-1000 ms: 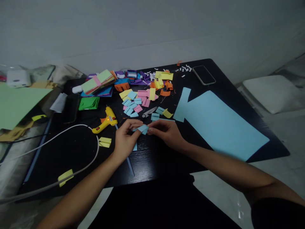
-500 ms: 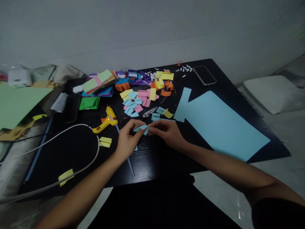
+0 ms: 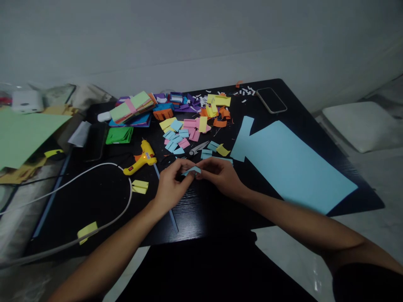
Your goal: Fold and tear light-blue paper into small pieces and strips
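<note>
Between my two hands, just in front of the scissors, is a small piece of light blue paper (image 3: 192,170), bent at a crease. My left hand (image 3: 172,181) pinches its left side, thumb on the near face. The fingertips of my right hand (image 3: 223,176) close on its right end. Part of the paper is hidden by my fingers. Beyond my hands lie grey scissors (image 3: 199,148) and a loose group of folded blue paper pieces (image 3: 176,137), with pink and yellow ones among them.
Left of my hands rests a yellow glue gun (image 3: 143,158) with a white cable (image 3: 129,197). A large blue sheet (image 3: 296,163) covers the table's right side, beside a blue strip (image 3: 242,138). A phone (image 3: 271,100) lies at the back right. Bundled coloured paper (image 3: 134,108) sits back left.
The blue paper has turned in my fingers and now shows a narrower, tent-like shape. Both hands stay nearly in place, with the fingertips slightly shifted.
</note>
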The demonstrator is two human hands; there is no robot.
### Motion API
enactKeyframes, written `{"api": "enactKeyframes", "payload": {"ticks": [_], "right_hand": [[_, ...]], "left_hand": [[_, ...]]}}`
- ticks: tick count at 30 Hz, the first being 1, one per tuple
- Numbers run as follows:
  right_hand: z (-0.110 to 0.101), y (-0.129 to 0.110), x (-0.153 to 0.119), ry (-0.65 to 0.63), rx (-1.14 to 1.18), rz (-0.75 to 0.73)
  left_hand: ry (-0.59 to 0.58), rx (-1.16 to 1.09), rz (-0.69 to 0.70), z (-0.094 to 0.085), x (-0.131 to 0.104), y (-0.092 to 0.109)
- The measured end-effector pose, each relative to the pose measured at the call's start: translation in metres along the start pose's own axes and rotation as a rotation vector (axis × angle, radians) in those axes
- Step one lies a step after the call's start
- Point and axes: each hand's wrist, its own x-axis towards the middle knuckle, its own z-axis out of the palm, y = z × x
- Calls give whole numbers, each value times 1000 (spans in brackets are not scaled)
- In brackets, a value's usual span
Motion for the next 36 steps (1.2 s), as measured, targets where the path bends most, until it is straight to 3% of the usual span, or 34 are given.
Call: {"api": "enactKeyframes", "payload": {"ticks": [16,22,29,36], "right_hand": [[-2,1,0,40,-58,38],[-2,-2,0,32,-8,98],[-1,-2,-2,-1,-91,-15],[2,-3,-3,21,-202,-72]], "left_hand": [[-31,-103,-149,2,2,-3],[-24,-125,-130,1,2,-2],[-16,-73,-124,1,1,-7],[-80,-86,-100,1,-1,-5]]}}
